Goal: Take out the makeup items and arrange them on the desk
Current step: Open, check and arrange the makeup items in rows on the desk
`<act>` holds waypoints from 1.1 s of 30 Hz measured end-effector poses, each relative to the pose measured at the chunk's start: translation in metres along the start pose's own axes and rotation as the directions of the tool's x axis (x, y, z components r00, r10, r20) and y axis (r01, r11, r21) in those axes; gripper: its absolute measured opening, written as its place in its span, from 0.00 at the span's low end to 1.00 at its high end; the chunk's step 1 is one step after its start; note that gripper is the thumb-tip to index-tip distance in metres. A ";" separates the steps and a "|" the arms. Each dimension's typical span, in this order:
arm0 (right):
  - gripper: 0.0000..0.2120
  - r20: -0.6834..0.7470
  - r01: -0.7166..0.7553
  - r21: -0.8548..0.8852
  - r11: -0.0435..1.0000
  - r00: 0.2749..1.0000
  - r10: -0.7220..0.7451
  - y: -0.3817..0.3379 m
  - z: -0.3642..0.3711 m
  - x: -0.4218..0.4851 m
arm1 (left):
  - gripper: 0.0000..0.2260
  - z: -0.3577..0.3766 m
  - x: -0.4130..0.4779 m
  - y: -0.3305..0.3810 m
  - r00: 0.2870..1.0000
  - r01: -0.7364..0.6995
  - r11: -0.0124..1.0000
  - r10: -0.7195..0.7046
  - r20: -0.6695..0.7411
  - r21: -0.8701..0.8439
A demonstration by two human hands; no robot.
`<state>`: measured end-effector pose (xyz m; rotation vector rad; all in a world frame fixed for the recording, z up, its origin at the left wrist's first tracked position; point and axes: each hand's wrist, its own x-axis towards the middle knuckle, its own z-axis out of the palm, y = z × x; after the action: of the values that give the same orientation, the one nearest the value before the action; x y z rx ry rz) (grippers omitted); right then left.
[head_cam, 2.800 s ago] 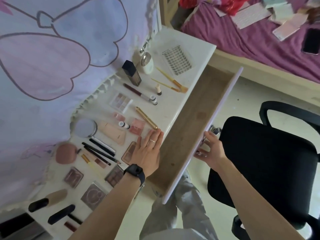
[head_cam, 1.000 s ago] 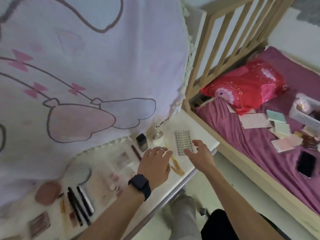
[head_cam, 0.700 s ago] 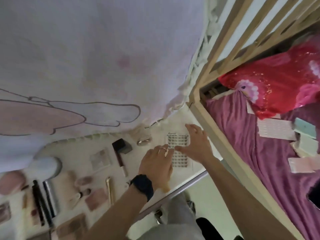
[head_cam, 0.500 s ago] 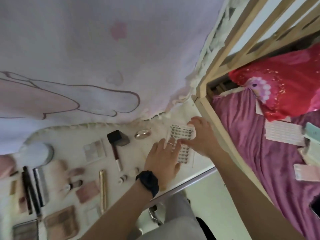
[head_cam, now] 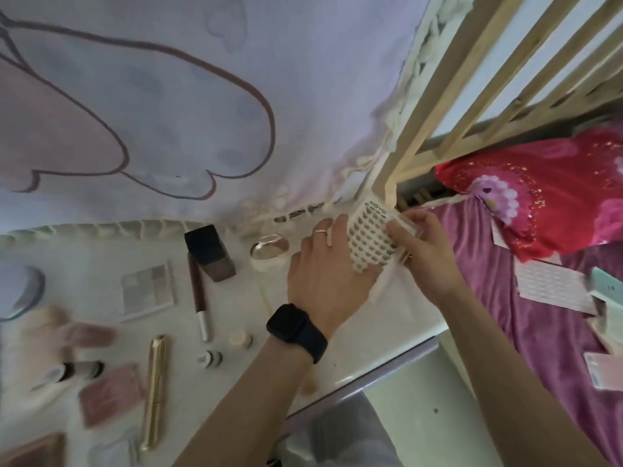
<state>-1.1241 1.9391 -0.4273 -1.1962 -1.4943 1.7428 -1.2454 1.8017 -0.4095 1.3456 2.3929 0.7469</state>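
Makeup items point(head_cam: 148, 291) cover the bench point(head_cam: 387, 335) left of the lash box point(head_cam: 369, 241); left hand point(head_cam: 323, 274) and right hand point(head_cam: 428, 261) grip it, likely the last placing.

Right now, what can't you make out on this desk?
Head view only:
Left hand: whether it grips the lash case; its thumb is hidden.
Brush: mostly covered by the left forearm.
Pink palette: motion blur.
Round compact: cut by the left edge.
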 end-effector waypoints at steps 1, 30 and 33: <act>0.11 -0.008 0.018 0.063 0.998 1.000 -0.018 0.005 -0.001 0.003 | 0.43 0.002 -0.001 0.000 1.000 -0.013 0.999 0.013 -0.003 0.035; 0.07 0.304 0.222 0.210 0.952 0.911 -0.279 -0.027 -0.019 -0.052 | 0.25 -0.011 -0.092 0.052 0.947 0.312 0.193 0.008 0.320 -0.930; 0.07 0.295 0.265 0.036 0.964 0.918 -0.263 -0.019 -0.011 -0.056 | 0.27 -0.006 -0.097 0.052 0.951 0.307 0.214 -0.027 0.309 -0.927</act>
<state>-1.0913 1.9010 -0.3938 -0.7111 -1.7422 1.7865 -1.1620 1.7390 -0.3747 0.4992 1.2320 1.5420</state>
